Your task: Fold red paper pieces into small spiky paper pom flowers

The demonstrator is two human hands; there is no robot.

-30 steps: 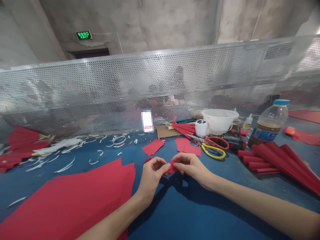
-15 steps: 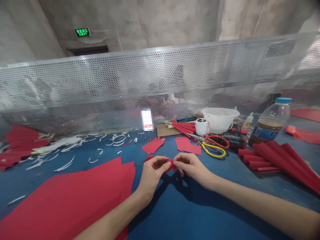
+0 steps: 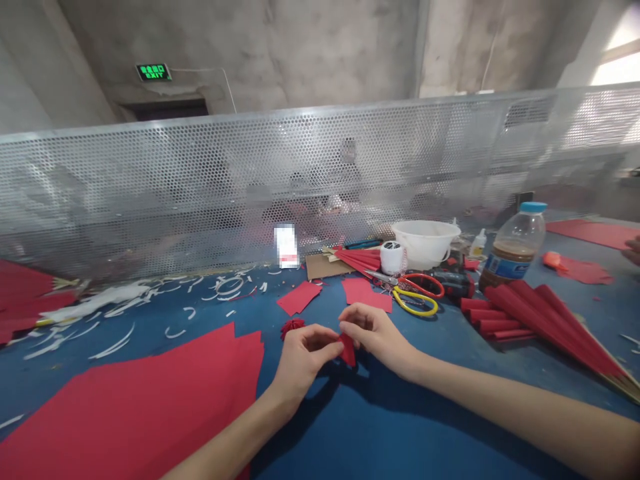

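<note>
Between my two hands is a small red piece of paper [image 3: 348,351], standing nearly upright over the blue table. My left hand [image 3: 306,359] pinches its left side between thumb and fingers. At its top edge the curled fingers of my right hand [image 3: 381,335] are closed on it; their tips are partly hidden. Just behind my left hand lies a small dark red, ruffled bundle [image 3: 291,327]. A stack of large red sheets [image 3: 150,393] spreads to the left of my left forearm. Small red cut pieces [image 3: 300,297] lie beyond my hands.
Scissors [image 3: 415,300] with red and yellow handles lie beyond my right hand, near a thread spool [image 3: 393,259] and a white bucket [image 3: 425,243]. Farther right are a bottle [image 3: 515,250] and pleated red fans [image 3: 555,313]. White scraps [image 3: 115,343] litter the left. A perforated metal screen [image 3: 200,193] stands behind.
The small red piece has turned from lying flat between my fingertips to hanging downward. My right hand's fingers have shifted to its top. The view has swung slightly right.
</note>
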